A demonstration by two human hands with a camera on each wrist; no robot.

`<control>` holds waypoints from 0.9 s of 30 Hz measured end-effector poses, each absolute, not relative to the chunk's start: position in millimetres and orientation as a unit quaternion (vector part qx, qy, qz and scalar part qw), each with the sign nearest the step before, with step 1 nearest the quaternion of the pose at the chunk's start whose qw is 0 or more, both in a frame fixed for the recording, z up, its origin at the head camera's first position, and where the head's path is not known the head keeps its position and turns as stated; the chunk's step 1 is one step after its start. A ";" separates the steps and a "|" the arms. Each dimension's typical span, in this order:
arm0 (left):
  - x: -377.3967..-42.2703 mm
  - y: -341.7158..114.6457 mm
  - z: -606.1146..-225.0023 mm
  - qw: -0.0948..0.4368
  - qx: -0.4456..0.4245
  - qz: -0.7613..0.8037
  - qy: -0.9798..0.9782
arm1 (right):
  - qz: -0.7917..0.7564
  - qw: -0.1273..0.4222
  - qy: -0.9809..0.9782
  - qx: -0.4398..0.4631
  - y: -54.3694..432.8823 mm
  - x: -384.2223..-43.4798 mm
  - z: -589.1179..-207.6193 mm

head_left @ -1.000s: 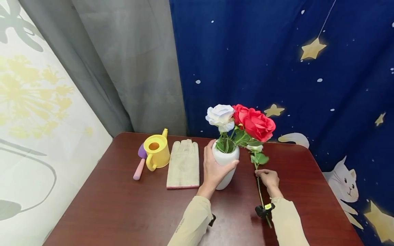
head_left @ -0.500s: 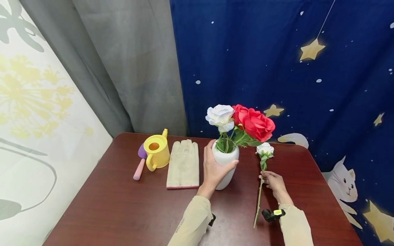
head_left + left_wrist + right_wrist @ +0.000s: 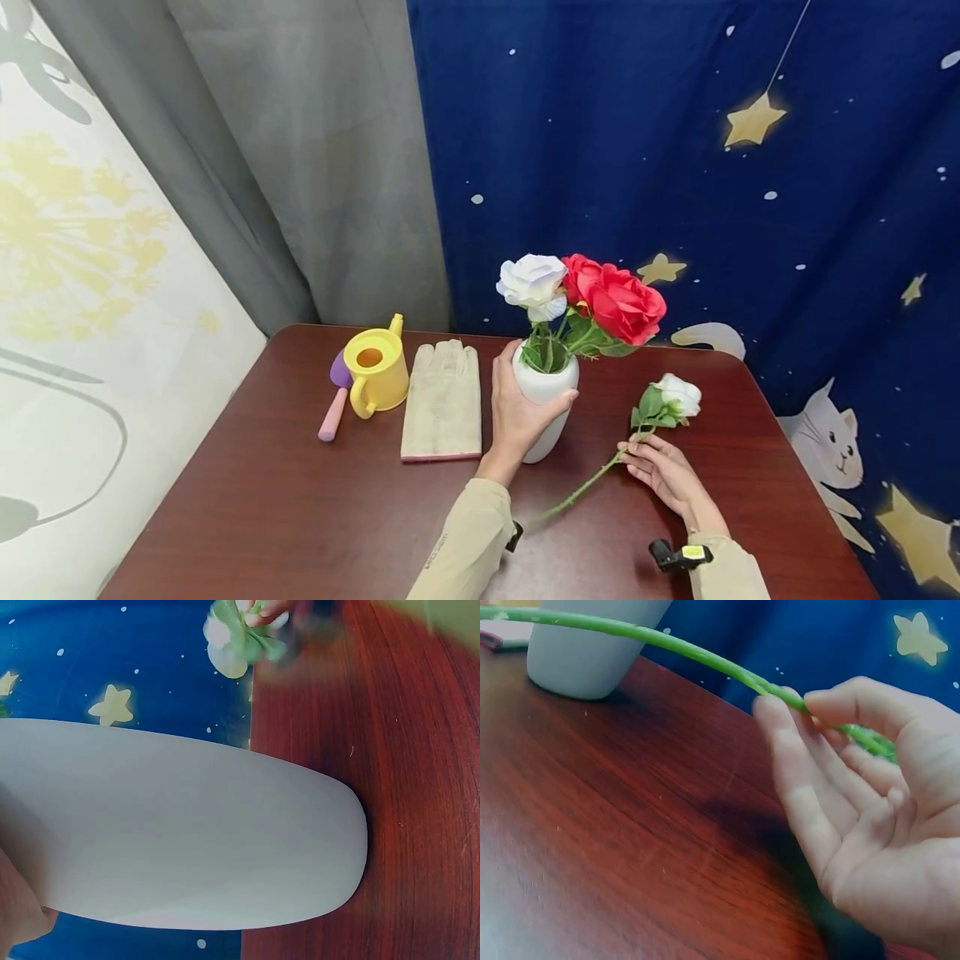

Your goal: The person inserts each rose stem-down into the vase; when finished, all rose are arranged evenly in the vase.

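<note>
In the head view a white vase (image 3: 542, 385) stands on the table, and my left hand (image 3: 519, 417) grips it round the side. It holds a white rose (image 3: 532, 282) and red roses (image 3: 624, 305). Its smooth body (image 3: 195, 832) fills much of the left wrist view. To the right, my right hand (image 3: 663, 473) pinches the green stem (image 3: 588, 483) of another white rose (image 3: 678, 395) between thumb and fingertips. That stem (image 3: 690, 649) runs leftward across the right wrist view, passing in front of the vase (image 3: 592, 656). The bloom is outside that view.
Left of the vase lies a cream work glove (image 3: 442, 404). Beside it stands a yellow watering can (image 3: 382, 375), partly covering a toy trowel with a purple blade and pink handle (image 3: 333, 415). Curtains (image 3: 675, 125) hang behind the brown table (image 3: 337, 517).
My right hand has lifted the white rose and turned it, so the bloom now points right and the stem's end swings left toward my left sleeve. My left hand stays on the vase.
</note>
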State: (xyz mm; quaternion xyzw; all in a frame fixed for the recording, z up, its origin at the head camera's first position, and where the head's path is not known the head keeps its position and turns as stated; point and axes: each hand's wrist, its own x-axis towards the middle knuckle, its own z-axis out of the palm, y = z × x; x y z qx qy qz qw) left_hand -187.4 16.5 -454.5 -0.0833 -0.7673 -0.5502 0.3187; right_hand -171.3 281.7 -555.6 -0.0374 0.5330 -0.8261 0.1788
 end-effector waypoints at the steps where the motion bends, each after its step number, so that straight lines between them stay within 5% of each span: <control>1: -187.6 16.7 -454.4 0.319 -0.084 -0.550 -0.767 | -0.830 0.178 0.526 -0.059 283.2 -170.1 -555.9; 14: -187.2 16.5 -455.1 0.313 -0.078 -0.551 -0.770 | -0.908 0.221 0.276 -0.224 297.2 -156.8 -571.9; 27: -187.5 15.6 -455.3 0.311 -0.078 -0.549 -0.772 | -0.926 0.183 0.176 -0.280 304.6 -147.2 -562.3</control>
